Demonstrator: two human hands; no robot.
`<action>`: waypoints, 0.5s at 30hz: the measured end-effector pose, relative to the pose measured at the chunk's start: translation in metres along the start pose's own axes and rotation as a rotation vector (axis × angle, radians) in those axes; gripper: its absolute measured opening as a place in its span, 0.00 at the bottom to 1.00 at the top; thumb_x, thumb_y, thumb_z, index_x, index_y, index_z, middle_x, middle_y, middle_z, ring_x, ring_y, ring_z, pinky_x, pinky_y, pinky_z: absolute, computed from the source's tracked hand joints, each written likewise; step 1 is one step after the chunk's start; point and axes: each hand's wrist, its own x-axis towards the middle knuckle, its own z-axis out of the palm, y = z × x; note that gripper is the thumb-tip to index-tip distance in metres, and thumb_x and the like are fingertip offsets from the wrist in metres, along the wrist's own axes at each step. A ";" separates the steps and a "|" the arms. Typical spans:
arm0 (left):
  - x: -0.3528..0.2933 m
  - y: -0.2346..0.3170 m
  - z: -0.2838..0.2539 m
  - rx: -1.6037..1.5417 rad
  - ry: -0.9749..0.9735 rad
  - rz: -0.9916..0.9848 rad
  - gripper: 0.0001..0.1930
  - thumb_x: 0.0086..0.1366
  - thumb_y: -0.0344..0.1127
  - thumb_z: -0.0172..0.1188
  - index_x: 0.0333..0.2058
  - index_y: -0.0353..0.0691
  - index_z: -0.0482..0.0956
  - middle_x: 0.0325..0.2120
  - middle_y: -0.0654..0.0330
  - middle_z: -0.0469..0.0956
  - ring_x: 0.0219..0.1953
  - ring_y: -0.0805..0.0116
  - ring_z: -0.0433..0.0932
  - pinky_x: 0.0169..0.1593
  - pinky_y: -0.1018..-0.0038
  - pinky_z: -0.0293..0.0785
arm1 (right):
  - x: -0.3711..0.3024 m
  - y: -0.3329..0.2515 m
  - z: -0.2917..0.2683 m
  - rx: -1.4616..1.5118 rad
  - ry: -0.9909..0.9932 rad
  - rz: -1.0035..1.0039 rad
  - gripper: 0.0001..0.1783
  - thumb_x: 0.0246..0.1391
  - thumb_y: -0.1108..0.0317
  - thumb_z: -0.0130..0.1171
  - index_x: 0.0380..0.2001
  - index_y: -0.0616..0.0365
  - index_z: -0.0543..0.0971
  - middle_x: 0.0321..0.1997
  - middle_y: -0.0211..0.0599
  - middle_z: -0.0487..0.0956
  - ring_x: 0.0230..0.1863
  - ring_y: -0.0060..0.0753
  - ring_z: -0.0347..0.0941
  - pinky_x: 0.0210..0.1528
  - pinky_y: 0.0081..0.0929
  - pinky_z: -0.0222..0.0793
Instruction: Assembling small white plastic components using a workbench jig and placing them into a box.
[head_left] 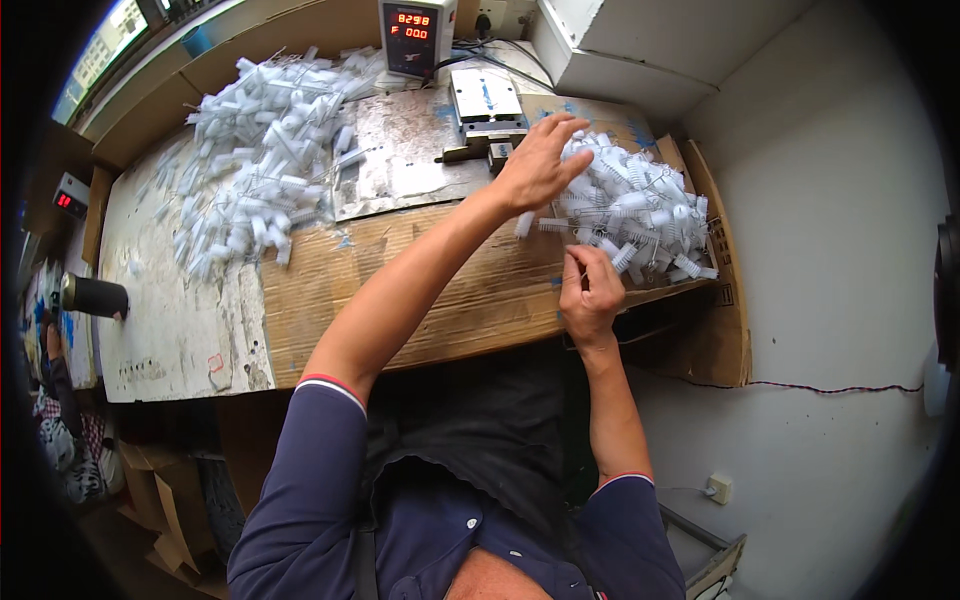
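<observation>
My left hand (pixel 543 165) reaches across to the left edge of a pile of small white plastic pieces with metal wire coils (pixel 645 205). Its fingers are stretched out and apart, with nothing seen in them. Just behind it stands a small metal press fixture (pixel 487 100) on a metal plate (pixel 400 150). My right hand (pixel 593 292) is closed in a pinch at the pile's front edge, above the cardboard. Whatever its fingertips hold is too small to make out.
A larger heap of similar white pieces (pixel 265 150) spreads over the left of the bench. Behind the plate stands a box with a red digital display (pixel 410 38). Cardboard (pixel 400 265) covers the front edge. A dark cylinder (pixel 95 297) lies far left; a white wall (pixel 840 230) bounds the right.
</observation>
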 end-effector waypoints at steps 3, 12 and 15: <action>0.042 -0.020 0.018 -0.007 -0.035 -0.019 0.30 0.76 0.57 0.49 0.67 0.43 0.71 0.64 0.44 0.70 0.69 0.47 0.67 0.71 0.59 0.63 | 0.000 0.001 0.004 0.022 -0.016 -0.022 0.07 0.55 0.81 0.66 0.38 0.61 0.82 0.36 0.45 0.84 0.37 0.49 0.83 0.40 0.38 0.79; 0.000 -0.008 0.014 0.476 -0.250 -0.012 0.21 0.74 0.51 0.55 0.50 0.39 0.81 0.46 0.47 0.80 0.53 0.46 0.78 0.57 0.53 0.74 | -0.003 0.002 0.003 0.057 -0.072 0.273 0.14 0.55 0.80 0.66 0.45 0.60 0.81 0.37 0.44 0.83 0.36 0.50 0.82 0.41 0.40 0.78; -0.014 0.003 0.004 0.448 -0.218 -0.028 0.17 0.70 0.45 0.62 0.47 0.38 0.81 0.47 0.48 0.79 0.50 0.46 0.80 0.52 0.55 0.78 | -0.002 0.008 0.006 -0.044 -0.050 0.107 0.14 0.54 0.81 0.65 0.45 0.60 0.81 0.38 0.44 0.83 0.39 0.50 0.81 0.43 0.41 0.78</action>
